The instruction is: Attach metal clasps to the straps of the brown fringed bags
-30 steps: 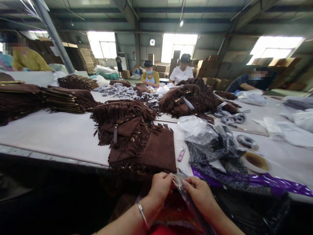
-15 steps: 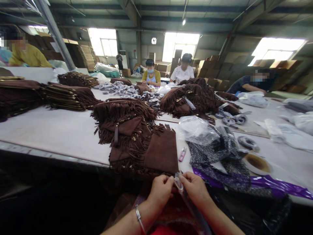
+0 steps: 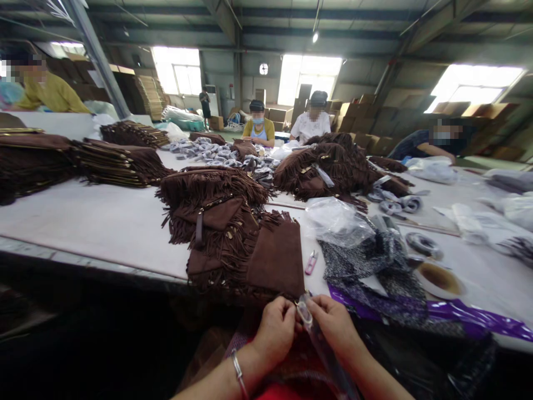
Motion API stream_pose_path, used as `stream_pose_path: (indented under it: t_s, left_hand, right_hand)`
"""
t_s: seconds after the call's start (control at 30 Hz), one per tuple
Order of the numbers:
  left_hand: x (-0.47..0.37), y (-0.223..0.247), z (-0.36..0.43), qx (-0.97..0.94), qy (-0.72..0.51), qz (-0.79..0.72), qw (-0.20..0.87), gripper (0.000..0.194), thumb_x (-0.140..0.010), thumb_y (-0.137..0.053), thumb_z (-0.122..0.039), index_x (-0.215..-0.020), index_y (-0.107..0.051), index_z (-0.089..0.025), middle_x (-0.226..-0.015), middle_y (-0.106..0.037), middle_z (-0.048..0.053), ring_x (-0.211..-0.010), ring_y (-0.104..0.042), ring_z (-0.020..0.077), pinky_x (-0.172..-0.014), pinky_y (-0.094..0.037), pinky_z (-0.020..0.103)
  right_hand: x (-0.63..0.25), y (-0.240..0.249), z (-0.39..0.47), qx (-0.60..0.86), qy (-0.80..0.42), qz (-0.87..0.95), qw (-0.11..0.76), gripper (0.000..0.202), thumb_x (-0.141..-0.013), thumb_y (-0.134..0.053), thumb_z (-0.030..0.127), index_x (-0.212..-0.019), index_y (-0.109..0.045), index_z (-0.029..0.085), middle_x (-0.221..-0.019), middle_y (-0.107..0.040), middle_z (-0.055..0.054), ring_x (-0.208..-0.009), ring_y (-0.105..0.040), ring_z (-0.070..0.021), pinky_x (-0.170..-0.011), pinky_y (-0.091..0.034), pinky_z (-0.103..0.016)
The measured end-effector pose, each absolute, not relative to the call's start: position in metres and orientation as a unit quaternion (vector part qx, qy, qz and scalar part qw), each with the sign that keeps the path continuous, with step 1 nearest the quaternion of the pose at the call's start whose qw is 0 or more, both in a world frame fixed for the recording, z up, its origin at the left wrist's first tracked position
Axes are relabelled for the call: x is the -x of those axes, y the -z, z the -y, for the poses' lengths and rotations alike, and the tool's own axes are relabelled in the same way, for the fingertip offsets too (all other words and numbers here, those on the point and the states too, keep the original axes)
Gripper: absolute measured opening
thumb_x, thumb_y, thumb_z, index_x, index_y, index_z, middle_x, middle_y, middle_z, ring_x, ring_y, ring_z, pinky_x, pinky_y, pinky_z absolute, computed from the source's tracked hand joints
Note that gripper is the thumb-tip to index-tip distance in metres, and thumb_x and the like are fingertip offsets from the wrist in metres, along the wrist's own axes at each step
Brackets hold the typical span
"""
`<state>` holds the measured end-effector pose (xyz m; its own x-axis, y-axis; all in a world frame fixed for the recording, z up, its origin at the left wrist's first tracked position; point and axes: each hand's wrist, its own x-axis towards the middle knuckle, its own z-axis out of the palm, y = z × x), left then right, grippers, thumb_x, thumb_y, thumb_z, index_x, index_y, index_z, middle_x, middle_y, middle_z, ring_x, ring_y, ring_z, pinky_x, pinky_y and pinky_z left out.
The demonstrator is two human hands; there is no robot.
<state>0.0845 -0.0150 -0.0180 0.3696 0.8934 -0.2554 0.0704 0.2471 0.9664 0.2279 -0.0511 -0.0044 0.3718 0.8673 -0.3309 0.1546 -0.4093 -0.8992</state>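
In front of my body, at the table's edge, both my hands are closed and meet fingertip to fingertip. My right hand (image 3: 332,321) pinches the end of a dark bag strap (image 3: 327,350) covered in clear plastic, which hangs down toward my lap. At that end a gold-coloured metal clasp (image 3: 304,314) shows between the hands. My left hand (image 3: 275,326) has thumb and finger pinched at the clasp end; its other fingers are curled, partly hidden. Just beyond lies a dark brown suede bag (image 3: 277,255) with fringe, its near corner close to my fingertips.
Pink thread snips (image 3: 311,262) lie beside the bag. Rightward are a crumpled plastic bag (image 3: 337,219), black-and-white speckled material (image 3: 353,261), purple plastic (image 3: 470,315) and a tape roll (image 3: 439,278). Fringed bags (image 3: 212,189) and coiled straps (image 3: 208,150) lie farther back; several co-workers are around.
My hands have shifted only slightly at the strap's end. The clasp has turned and more of its gold-coloured metal shows. The bag stays in place.
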Motion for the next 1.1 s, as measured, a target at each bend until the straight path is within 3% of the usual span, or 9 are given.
stream_pose_path:
  t_s: [0.3, 0.57, 0.87, 1.1]
  left_hand:
    - [-0.085, 0.012, 0.015, -0.457, -0.317, -0.458, 0.693, 0.020, -0.075, -0.067, -0.033, -0.081, -0.065, -0.014, -0.064, -0.066, 0.001, -0.055, -0.059, 0.0135, -0.050, -0.041, 0.022]
    - [-0.087, 0.020, 0.013, -0.496, -0.287, -0.487, 0.660, 0.017, -0.079, -0.058, -0.031, -0.070, -0.060, -0.016, -0.058, -0.063, 0.001, -0.049, -0.055, 0.0129, -0.048, -0.041, 0.023]
    - [-0.084, 0.023, 0.012, -0.554, -0.347, -0.492, 0.575, 0.014, -0.080, -0.055, -0.026, -0.068, -0.056, -0.019, -0.063, -0.060, 0.000, -0.059, -0.055, 0.0136, -0.053, -0.040, 0.022]
    - [-0.081, 0.025, 0.013, -0.540, -0.345, -0.487, 0.593, 0.015, -0.082, -0.054, -0.027, -0.071, -0.057, -0.019, -0.068, -0.062, 0.001, -0.063, -0.057, 0.0143, -0.055, -0.041, 0.022]
  right_hand:
    - [-0.232, 0.025, 0.057, 0.648, -0.509, 0.316, 0.471, 0.039, -0.077, -0.070, 0.056, -0.080, -0.065, 0.017, -0.059, -0.063, 0.001, -0.051, -0.050, -0.0126, -0.046, -0.037, -0.022]
    - [-0.229, 0.023, 0.056, 0.651, -0.502, 0.323, 0.470, 0.042, -0.076, -0.069, 0.057, -0.078, -0.064, 0.016, -0.058, -0.061, 0.001, -0.050, -0.049, -0.0123, -0.046, -0.036, -0.022]
    - [-0.231, 0.021, 0.056, 0.682, -0.477, 0.327, 0.448, 0.041, -0.074, -0.068, 0.057, -0.073, -0.063, 0.015, -0.053, -0.057, 0.003, -0.046, -0.048, -0.0127, -0.042, -0.038, -0.024]
    - [-0.229, 0.017, 0.056, 0.668, -0.489, 0.326, 0.456, 0.042, -0.074, -0.068, 0.057, -0.073, -0.063, 0.016, -0.054, -0.057, 0.003, -0.047, -0.047, -0.0121, -0.043, -0.037, -0.023]
